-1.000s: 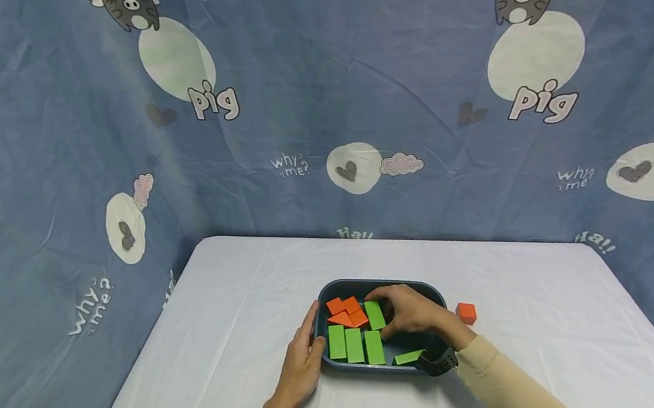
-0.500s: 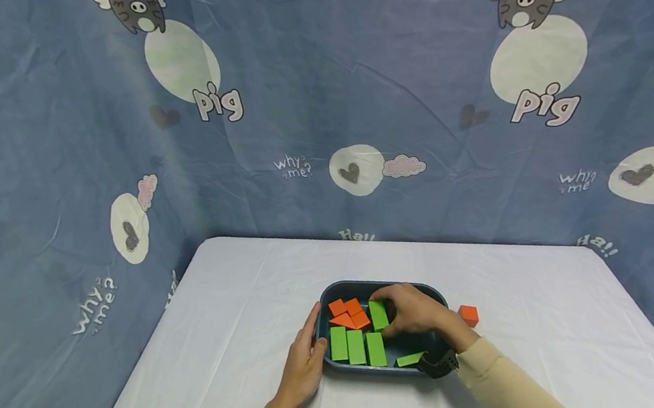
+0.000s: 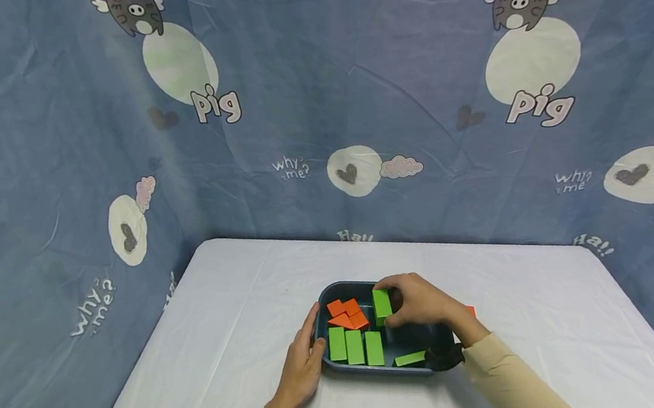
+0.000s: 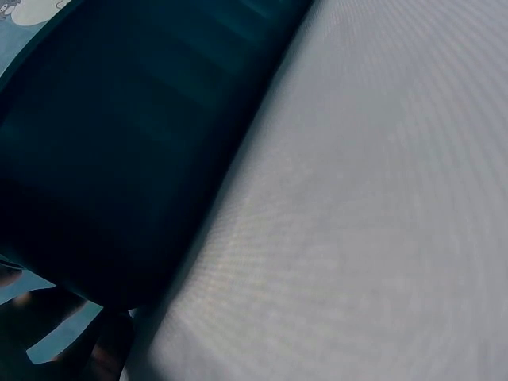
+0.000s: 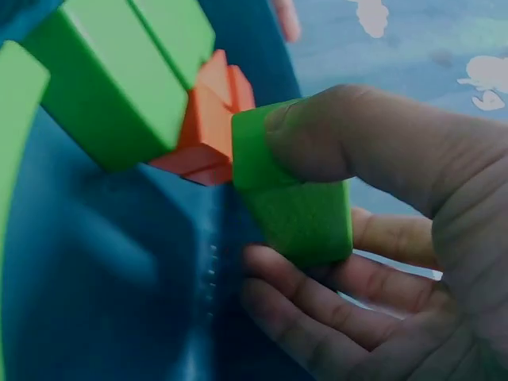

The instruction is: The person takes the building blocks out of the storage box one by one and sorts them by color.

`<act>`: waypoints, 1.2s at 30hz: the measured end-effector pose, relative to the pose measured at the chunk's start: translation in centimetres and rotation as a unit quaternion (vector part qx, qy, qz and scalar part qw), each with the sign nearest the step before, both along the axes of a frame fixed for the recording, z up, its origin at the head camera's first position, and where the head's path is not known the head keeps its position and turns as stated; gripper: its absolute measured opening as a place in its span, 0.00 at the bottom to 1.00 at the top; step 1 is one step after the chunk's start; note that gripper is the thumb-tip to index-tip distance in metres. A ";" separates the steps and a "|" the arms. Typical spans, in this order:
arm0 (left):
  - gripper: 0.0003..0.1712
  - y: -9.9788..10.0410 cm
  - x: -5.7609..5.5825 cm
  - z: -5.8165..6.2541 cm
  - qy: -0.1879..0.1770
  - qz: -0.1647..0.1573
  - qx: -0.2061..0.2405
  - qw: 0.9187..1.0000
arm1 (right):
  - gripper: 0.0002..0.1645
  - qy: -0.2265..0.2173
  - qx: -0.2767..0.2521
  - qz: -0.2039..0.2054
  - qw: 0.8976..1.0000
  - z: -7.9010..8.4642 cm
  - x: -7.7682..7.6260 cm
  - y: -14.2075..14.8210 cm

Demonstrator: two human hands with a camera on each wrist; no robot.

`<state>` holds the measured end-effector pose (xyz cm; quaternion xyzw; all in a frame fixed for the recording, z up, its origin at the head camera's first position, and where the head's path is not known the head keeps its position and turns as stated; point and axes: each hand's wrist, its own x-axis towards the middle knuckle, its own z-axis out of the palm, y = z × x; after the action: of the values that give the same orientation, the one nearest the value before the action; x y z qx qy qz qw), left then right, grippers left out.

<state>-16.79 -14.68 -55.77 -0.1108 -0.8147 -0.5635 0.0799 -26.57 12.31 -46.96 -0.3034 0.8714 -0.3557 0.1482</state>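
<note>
Near the far wall of the tray (image 3: 406, 340), the right hand (image 3: 420, 300) pinches a green block (image 3: 382, 303) pointing crosswise, while the straight-fingered left hand (image 3: 298, 365) touches the tray's left end.

The left hand (image 3: 298, 367) slants toward the far right, fingers extended; the right hand (image 3: 423, 299) points left, its thumb and fingers pinching.

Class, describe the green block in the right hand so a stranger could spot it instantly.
On the white-covered table sits a dark blue tray. Toward its far side, just right of the orange blocks, is a green block. Unlike the other green blocks, it is gripped by the right hand.
</note>
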 end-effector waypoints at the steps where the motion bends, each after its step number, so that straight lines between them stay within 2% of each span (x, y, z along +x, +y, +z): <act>1: 0.38 0.0 0.0 0.0 0.000 -0.001 0.001 1.000 | 0.39 -0.006 -0.009 -0.003 1.000 0.2 0.1 0.2; 5: 0.38 0.0 -0.1 0.0 -0.002 -0.002 0.001 1.000 | 0.38 -0.029 -0.045 -0.020 0.998 1.1 0.4 1.3; 9: 0.39 0.0 -0.2 -0.1 -0.007 -0.003 0.001 1.000 | 0.38 -0.033 -0.072 -0.037 0.996 2.0 0.8 2.5; 20: 0.38 0.1 -0.1 -0.2 -0.004 -0.001 0.002 1.000 | 0.36 -0.024 -0.092 -0.079 0.992 3.9 1.8 4.8; 28: 0.38 0.1 -0.2 -0.2 -0.005 0.009 0.000 1.000 | 0.35 -0.013 -0.098 -0.075 0.992 4.1 2.4 6.4; 36: 0.39 0.1 -0.1 -0.1 0.011 0.011 -0.014 1.000 | 0.34 -0.019 -0.098 -0.096 0.990 3.9 3.7 8.0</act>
<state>-16.92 -14.60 -55.84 -0.1093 -0.8228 -0.5500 0.0929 -22.89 20.35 -43.06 -0.2243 0.8545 -0.4579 0.0991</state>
